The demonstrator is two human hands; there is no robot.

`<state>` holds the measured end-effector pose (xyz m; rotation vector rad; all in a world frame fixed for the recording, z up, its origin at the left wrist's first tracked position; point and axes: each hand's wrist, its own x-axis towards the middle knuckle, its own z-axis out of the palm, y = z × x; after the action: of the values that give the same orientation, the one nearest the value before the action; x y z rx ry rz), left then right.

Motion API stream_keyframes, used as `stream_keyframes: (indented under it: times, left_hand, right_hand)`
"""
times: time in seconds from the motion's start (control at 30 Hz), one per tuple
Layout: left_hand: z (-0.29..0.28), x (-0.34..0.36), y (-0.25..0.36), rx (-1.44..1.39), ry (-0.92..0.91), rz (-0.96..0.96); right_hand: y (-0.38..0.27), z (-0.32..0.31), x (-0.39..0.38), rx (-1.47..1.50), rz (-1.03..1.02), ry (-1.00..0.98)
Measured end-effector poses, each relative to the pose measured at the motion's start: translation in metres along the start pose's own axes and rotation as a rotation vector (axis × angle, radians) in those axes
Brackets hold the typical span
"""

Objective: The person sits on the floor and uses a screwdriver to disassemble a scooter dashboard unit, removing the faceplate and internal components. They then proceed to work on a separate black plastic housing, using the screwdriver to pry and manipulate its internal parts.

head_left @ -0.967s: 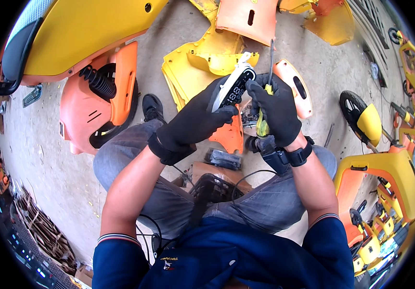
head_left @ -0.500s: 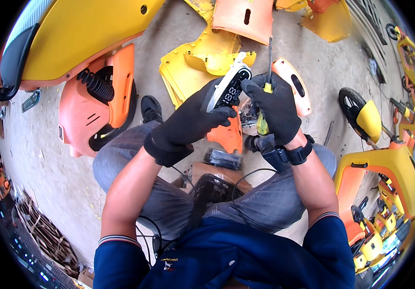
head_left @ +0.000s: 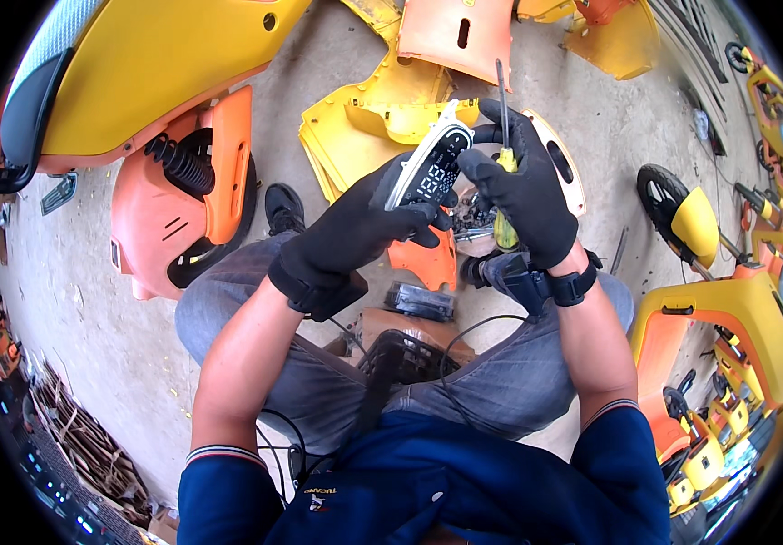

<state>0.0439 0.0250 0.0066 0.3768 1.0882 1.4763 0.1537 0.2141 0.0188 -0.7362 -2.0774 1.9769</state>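
Black-gloved left hand (head_left: 360,220) pinched an oblong, white-rimmed black display panel (head_left: 434,167), pale digits (head_left: 431,184) on its face, tilted above the grey concrete floor (head_left: 64,300); black-gloved right hand (head_left: 537,198) clasped a yellow-handled screwdriver (head_left: 507,161).

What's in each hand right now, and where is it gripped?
The left hand holds a display unit by its lower end; the right hand a screwdriver by its yellow handle.
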Motion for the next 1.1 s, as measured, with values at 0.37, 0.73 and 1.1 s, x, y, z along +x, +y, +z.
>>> stream_keyframes:
  times: [0.37, 0.73, 1.1]
  left_hand:
    - [-0.004, 0.001, -0.009, 0.136, -0.083, -0.031]
    - [0.0, -0.003, -0.008, 0.08, -0.054, -0.042]
    - [0.004, -0.004, 0.0, -0.055, -0.051, -0.039]
  right_hand:
    - [0.01, 0.015, -0.004, -0.149, -0.04, -0.057]
    - [0.009, 0.003, 0.001, -0.097, 0.078, -0.01]
    - [0.001, 0.0, -0.001, 0.125, 0.141, -0.193]
